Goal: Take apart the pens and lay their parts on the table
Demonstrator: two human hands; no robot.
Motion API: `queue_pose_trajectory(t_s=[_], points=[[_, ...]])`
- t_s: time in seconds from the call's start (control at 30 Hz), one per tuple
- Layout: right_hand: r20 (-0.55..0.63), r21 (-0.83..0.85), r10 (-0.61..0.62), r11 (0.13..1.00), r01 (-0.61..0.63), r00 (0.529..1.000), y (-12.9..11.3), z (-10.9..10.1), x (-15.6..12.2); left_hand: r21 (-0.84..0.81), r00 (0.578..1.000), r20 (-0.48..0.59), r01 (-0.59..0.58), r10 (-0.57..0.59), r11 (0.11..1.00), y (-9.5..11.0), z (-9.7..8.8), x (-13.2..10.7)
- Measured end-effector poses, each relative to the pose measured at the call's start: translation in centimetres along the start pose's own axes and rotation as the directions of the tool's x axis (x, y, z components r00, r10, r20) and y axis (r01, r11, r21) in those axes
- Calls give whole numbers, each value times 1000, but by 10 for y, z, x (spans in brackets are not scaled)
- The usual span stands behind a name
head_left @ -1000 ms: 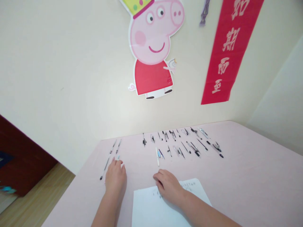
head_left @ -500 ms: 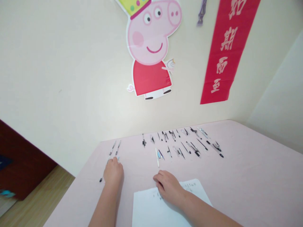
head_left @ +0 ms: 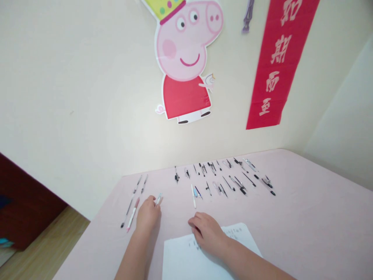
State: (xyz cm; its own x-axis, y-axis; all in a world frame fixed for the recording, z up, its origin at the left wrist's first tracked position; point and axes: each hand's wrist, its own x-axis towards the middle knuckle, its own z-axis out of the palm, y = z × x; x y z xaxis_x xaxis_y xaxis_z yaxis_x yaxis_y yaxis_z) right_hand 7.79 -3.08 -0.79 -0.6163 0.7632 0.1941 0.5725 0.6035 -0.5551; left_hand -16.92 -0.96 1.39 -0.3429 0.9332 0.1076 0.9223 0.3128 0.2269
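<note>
My left hand point(head_left: 148, 214) is closed round a small white pen point(head_left: 158, 199) with a light blue tip, which pokes out past my fingers just above the pink table point(head_left: 305, 217). Just left of that hand lie a pink-and-white pen point(head_left: 133, 214) and a black pen point(head_left: 127, 212), side by side. My right hand point(head_left: 207, 231) rests with curled fingers on the top edge of a white sheet of paper point(head_left: 186, 262) that has small writing on it.
Several pens and pen parts lie in two rows point(head_left: 224, 179) across the far middle of the table. Two more dark pens point(head_left: 141, 183) lie at the far left. The table's left edge drops to a wooden floor point(head_left: 37, 252). A cartoon pig and a red banner hang on the wall.
My left hand has lifted off the pens at the left and shifted right, now holding the white pen. The pink-and-white pen it covered is uncovered. My right hand stayed put.
</note>
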Motion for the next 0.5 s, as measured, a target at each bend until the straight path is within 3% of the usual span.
queue_pose_trajectory(t_s=[0.2, 0.3, 0.4, 0.5], points=[[-21, 35, -10, 999, 11, 1000, 1, 2, 1, -355, 967, 116, -173, 227, 919, 25, 6, -14], [-156, 160, -7, 987, 32, 988, 3, 2, 2, -434, 930, 83, -290, 359, 853, 40, 5, -26], [-312, 269, 74, 963, 13, 947, 6, 1, 4, -510, 874, 57, -390, 483, 766, 55, 5, -42], [-353, 328, 175, 943, -53, 919, 10, 1, 5, -573, 823, 42, -445, 567, 689, 67, 8, -59]])
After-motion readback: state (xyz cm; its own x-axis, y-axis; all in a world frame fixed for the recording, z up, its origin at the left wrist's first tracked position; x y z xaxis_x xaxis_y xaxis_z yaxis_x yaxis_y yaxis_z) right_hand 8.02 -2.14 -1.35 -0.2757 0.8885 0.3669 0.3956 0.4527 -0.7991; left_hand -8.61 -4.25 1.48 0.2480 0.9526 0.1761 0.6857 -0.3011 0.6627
